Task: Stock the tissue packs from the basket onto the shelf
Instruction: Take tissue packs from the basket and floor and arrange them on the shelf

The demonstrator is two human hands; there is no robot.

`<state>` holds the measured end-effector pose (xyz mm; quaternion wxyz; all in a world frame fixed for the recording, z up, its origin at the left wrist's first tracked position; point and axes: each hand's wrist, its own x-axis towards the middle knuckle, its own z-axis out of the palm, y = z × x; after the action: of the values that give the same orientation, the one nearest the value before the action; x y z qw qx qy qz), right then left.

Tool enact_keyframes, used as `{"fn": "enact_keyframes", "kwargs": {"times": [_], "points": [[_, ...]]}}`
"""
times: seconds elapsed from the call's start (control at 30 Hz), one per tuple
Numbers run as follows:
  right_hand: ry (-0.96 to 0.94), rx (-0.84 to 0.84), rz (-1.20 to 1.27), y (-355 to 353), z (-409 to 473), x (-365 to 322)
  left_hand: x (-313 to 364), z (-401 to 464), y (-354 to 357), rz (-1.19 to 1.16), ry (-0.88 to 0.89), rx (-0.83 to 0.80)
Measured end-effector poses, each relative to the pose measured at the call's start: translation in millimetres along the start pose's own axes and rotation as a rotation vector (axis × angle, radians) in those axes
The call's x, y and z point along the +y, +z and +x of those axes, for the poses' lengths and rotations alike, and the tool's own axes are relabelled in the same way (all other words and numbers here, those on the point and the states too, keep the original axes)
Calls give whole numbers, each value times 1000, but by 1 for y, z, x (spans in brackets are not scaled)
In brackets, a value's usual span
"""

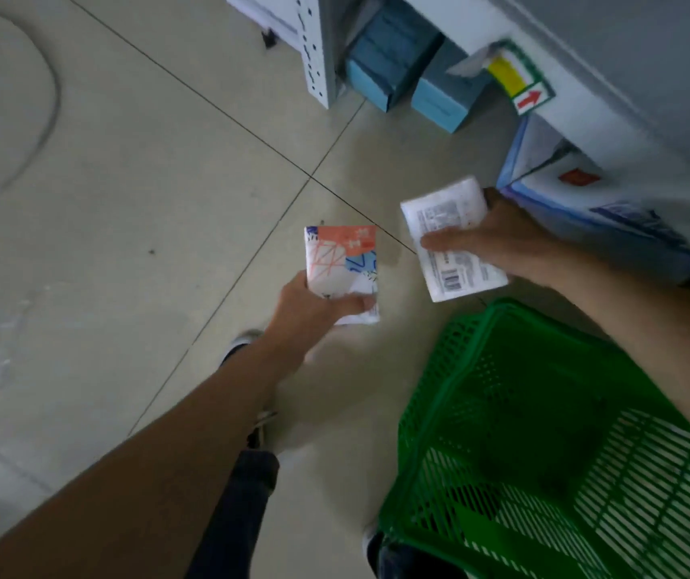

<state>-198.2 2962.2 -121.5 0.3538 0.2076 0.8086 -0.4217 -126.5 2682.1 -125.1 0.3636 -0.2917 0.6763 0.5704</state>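
Green basket (543, 411) beside open floor (125, 202)

One head-worn wide-angle camera, looking steeply down.

It is facing forward and down from standing height onto the pale tiled floor (134, 211), taking in both outstretched forearms close below the lens and the grey metal shelf unit (610, 68) edging in at upper right.

I am wearing nothing on my forearms: both are showing bare up to the frame's edge, with no sleeves, watch or rings in sight. My left grip (314, 305) and right grip (502, 240) are gloveless. I am wearing dark trousers (234, 507) and dark, white-soled shoes (239, 346).
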Motion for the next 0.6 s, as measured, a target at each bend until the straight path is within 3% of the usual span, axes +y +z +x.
{"fn": "enact_keyframes", "kwargs": {"times": [0.3,0.6], "points": [[-3,10,347,-12,-138,-114,136,-117,-42,-28,69,-146],[-52,136,425,-71,-293,-219,245,-275,-86,5,102,-352]]}}
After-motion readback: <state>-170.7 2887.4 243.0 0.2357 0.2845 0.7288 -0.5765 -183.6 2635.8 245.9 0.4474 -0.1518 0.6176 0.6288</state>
